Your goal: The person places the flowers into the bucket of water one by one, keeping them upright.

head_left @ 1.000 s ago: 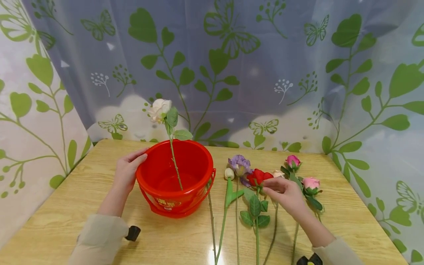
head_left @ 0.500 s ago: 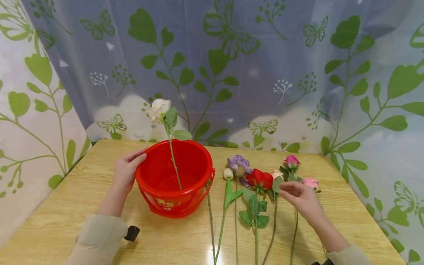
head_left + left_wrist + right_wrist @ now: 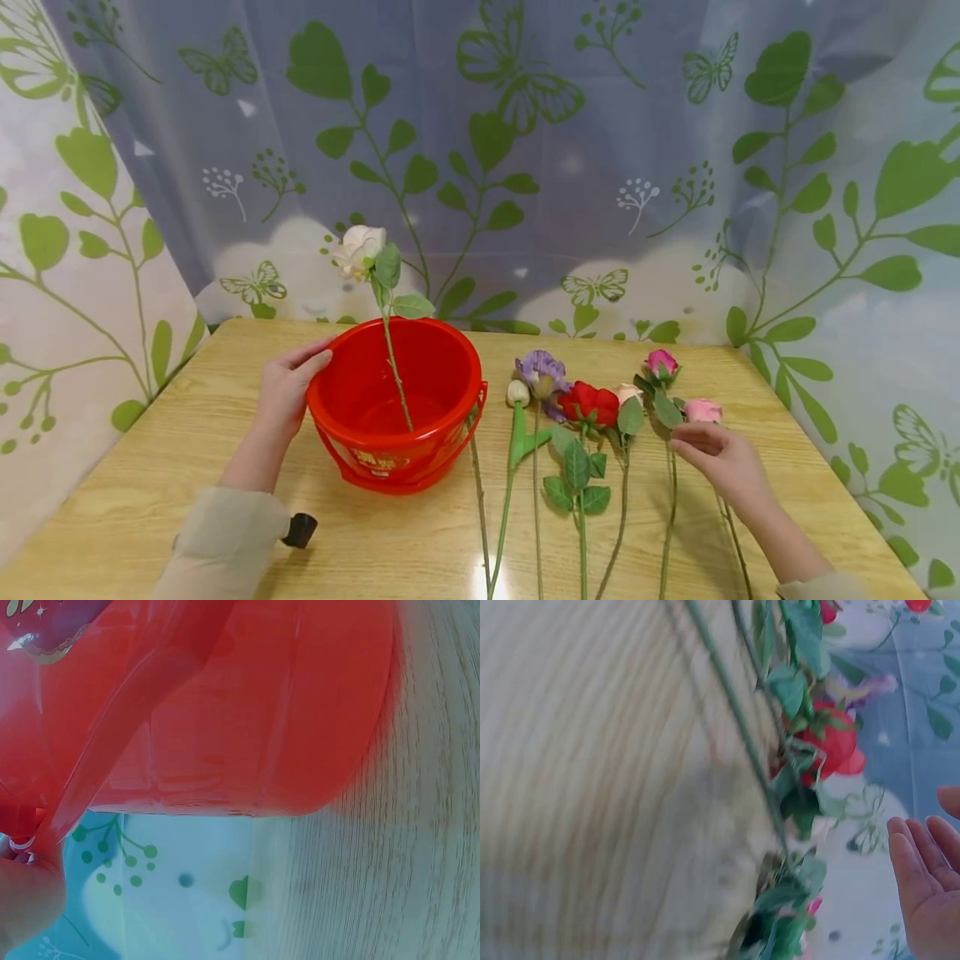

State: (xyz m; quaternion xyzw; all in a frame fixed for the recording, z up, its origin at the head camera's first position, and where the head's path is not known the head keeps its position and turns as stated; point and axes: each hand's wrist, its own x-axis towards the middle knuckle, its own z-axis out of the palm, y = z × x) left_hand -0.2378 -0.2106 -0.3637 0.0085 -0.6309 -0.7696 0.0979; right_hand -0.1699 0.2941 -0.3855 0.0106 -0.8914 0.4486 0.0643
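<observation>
A red plastic bucket (image 3: 442, 367) stands on the left part of the table in the head view. My left hand (image 3: 288, 387) grips its left rim, thumb over the edge. Inside leans a white rose (image 3: 360, 250), its bloom high above the rim. My right hand (image 3: 723, 467) hovers by a light pink rose (image 3: 703, 410), partly covering it, with nothing in its fingers. The right wrist view shows its fingers (image 3: 915, 862) extended, apart from the flowers. In the left wrist view, the bucket wall (image 3: 225, 735) fills much of the frame.
Right of the bucket lie a white tulip (image 3: 517, 393), a purple flower (image 3: 542, 372), a red flower (image 3: 590, 404), a cream rose (image 3: 627, 392) and a dark pink rose (image 3: 662, 365). Their stems point toward the table's front edge. A patterned curtain (image 3: 450, 208) hangs behind the table (image 3: 375, 542).
My right hand has moved right, from beside the red flower, past the cream rose, to the light pink rose. The left hand and the bucket have stayed in place.
</observation>
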